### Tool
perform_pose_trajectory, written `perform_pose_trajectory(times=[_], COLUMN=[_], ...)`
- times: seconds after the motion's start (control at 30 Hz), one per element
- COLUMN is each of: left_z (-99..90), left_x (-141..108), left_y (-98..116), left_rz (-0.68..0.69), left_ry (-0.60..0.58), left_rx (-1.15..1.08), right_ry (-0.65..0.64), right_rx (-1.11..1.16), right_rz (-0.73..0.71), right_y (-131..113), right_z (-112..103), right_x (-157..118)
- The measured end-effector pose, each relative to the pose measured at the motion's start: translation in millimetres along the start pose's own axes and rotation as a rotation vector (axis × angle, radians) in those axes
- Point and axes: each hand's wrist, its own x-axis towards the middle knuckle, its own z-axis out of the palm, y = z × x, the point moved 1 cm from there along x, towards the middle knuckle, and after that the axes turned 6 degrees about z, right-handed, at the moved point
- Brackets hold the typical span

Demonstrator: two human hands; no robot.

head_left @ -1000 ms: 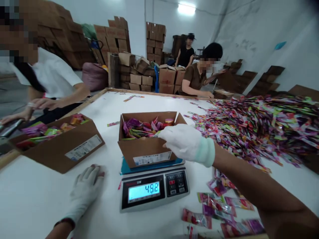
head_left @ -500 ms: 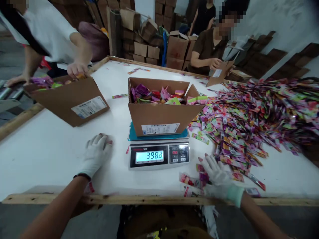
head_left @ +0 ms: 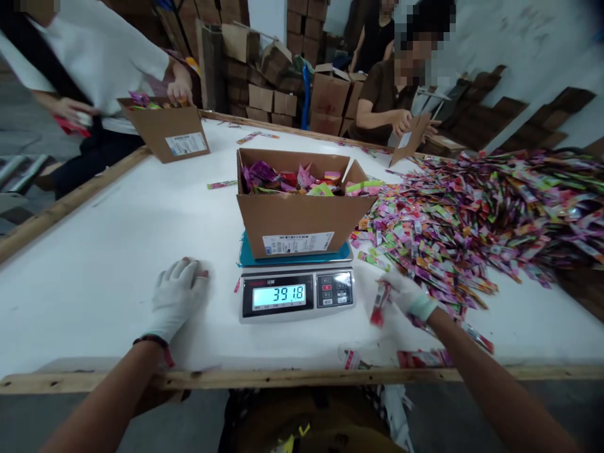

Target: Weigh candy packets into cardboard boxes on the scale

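My left hand [head_left: 177, 296], in a white glove, rests palm down on the white tabletop, left of the scale, with nothing in it. At the scale's right, my gloved right hand [head_left: 404, 294] has its fingers closed on a small red-and-pink packet [head_left: 379, 305], which hangs down blurred. An open cardboard box [head_left: 302, 217] with a label and filled with colourful packets [head_left: 287, 182] stands on the teal plate of the digital scale [head_left: 297, 296]; its display is lit.
A heap of slim colourful packets [head_left: 472, 214] covers the table's right side. Loose packets [head_left: 425, 358] lie by the wooden front edge [head_left: 264, 379]. At the far left, a person holds another filled box [head_left: 165, 129]; across the table a co-worker handles a box [head_left: 409, 139]. Cartons [head_left: 330, 97] stand behind.
My right hand has lifted from the front-edge packets, moved up and taken hold of one. The scale's reading has changed. The person at left has moved their box farther back.
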Motion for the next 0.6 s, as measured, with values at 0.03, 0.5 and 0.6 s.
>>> perform_pose_trajectory(times=[0.03,0.5,0.6], left_z=[0.1,12.5,15.4], left_x=[-0.1,3.6,2.0], left_y=[-0.8,-23.2,-29.2], left_rz=[-0.002,-0.037,-0.039], left_ry=[-0.005,0.022,0.032], left_rx=[0.003,0.031,0.021], right_ry=[0.002,0.254,0.104], right_rx=[0.008,-0.044,0.109], right_rz=[0.002,-0.572,-0.625], right_y=[-1.4,-294.1,-322.6], right_z=[-18.6,-237.2,-199.2], right_x=[10.6,187.2,209.7])
